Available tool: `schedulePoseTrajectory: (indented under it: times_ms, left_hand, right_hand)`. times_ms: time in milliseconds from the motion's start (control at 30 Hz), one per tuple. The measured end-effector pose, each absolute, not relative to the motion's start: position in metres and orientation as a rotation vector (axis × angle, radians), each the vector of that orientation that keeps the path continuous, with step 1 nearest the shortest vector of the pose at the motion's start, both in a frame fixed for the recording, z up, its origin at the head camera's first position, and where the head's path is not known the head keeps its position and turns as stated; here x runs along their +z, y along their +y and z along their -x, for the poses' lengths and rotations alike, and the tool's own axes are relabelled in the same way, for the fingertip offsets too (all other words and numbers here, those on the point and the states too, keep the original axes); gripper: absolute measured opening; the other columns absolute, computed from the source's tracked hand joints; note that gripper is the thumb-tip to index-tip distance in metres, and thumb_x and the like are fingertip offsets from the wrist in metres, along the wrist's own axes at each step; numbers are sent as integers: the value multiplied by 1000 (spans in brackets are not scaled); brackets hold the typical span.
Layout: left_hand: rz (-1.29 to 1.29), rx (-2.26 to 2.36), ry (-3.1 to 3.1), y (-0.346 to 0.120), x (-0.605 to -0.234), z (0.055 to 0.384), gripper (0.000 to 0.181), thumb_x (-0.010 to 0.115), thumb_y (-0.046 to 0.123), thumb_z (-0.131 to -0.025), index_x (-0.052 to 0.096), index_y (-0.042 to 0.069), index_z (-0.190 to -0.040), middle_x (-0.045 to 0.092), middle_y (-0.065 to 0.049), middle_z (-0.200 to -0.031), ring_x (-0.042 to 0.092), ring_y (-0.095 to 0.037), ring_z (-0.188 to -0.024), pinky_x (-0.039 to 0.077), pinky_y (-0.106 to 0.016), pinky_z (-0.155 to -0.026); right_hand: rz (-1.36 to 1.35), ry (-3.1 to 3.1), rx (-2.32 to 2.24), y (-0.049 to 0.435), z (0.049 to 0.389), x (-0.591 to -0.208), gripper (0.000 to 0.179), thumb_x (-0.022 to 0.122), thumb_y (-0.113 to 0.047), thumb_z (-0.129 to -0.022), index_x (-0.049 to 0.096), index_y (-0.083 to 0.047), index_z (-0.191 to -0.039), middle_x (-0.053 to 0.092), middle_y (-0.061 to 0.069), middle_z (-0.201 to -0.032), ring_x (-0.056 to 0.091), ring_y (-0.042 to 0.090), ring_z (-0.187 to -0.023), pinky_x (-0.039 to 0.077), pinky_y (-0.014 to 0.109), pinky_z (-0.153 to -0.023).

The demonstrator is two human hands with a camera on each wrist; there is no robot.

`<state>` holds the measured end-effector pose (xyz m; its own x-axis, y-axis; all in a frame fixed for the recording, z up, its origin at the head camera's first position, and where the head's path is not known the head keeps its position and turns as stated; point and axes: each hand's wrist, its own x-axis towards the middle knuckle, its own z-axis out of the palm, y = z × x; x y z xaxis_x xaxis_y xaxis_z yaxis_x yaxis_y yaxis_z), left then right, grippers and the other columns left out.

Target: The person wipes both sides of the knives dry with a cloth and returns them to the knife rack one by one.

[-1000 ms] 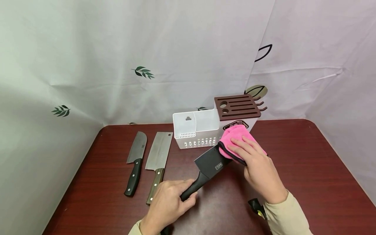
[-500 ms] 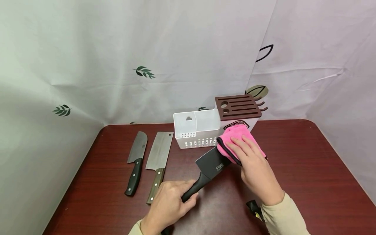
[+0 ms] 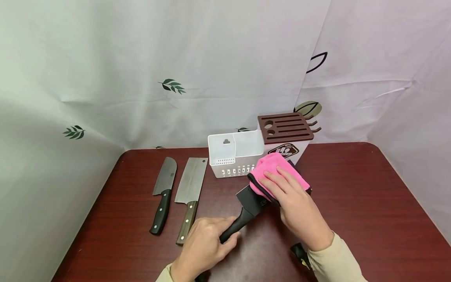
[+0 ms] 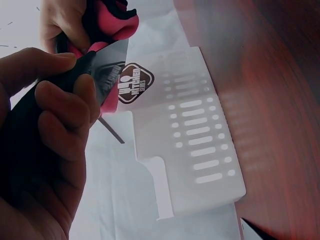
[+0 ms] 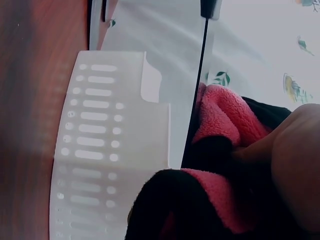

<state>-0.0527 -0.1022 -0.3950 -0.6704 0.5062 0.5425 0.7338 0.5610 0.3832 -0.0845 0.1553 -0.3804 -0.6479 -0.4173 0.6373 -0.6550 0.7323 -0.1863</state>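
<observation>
A black cleaver (image 3: 249,200) is held out over the table, its blade angled up to the right. My left hand (image 3: 204,243) grips its black handle (image 3: 238,225), fingers curled round it in the left wrist view. My right hand (image 3: 299,211) holds a pink cloth (image 3: 273,170) with black edging over the blade. In the right wrist view, the cloth (image 5: 220,112) folds round the blade and the thumb presses from the other side. The cloth hides most of the blade; a dark corner shows beyond its far end.
A white knife holder (image 3: 232,170) with a brown slotted top (image 3: 286,129) and side hooks stands at the back. Left of it lie a black-handled knife (image 3: 164,196) and a wooden-handled cleaver (image 3: 190,188). A dark object (image 3: 201,276) shows under my left wrist.
My right hand and the cloth have slid along the blade towards the handle, left and slightly down, covering more of the blade near the handle. My left hand has barely moved.
</observation>
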Motion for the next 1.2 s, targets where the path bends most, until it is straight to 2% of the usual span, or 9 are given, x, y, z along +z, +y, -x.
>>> schedulePoseTrajectory:
  times_ms: [267, 533, 767, 1000, 1200]
  left_hand:
    - [1002, -846, -2418, -102, -396, 53, 23, 82, 14, -77, 78, 12, -99, 74, 6, -88, 67, -3, -72, 52, -21, -63]
    - [1006, -871, -2403, -102, -396, 54, 22, 82, 14, -77, 77, 13, -99, 73, 7, -86, 64, -1, -68, 50, -20, -61]
    - [1002, -880, -2399, -100, -396, 54, 21, 81, 13, -77, 77, 13, -98, 72, 8, -81, 62, 0, -65, 49, -18, -59]
    - [987, -889, -2397, -99, -398, 54, 21, 82, 13, -76, 77, 12, -96, 73, 7, -83, 64, -2, -67, 50, -20, -61]
    - [979, -915, -2402, -100, -397, 54, 18, 81, 12, -76, 76, 13, -94, 70, 10, -78, 56, 3, -61, 46, -15, -56]
  right_hand:
    - [-884, -2315, 588, 152, 84, -379, 70, 45, 21, -71, 63, -7, -133, 60, 10, -136, 50, 39, -131, 33, 39, -114]
    - [-968, -2352, 629, 149, 83, -379, 67, 41, 18, -77, 64, -11, -133, 60, 7, -135, 47, 36, -134, 27, 33, -117]
    - [-1028, -2315, 625, 147, 84, -381, 62, 46, 18, -77, 65, -9, -130, 61, 6, -133, 48, 36, -133, 30, 33, -116]
    - [-1074, -2333, 641, 147, 83, -380, 61, 49, 16, -80, 65, -13, -131, 60, 4, -136, 46, 35, -135, 27, 33, -117]
    - [-1144, -2350, 644, 147, 81, -379, 62, 51, 15, -80, 65, -15, -132, 58, 2, -139, 46, 33, -136, 28, 35, -117]
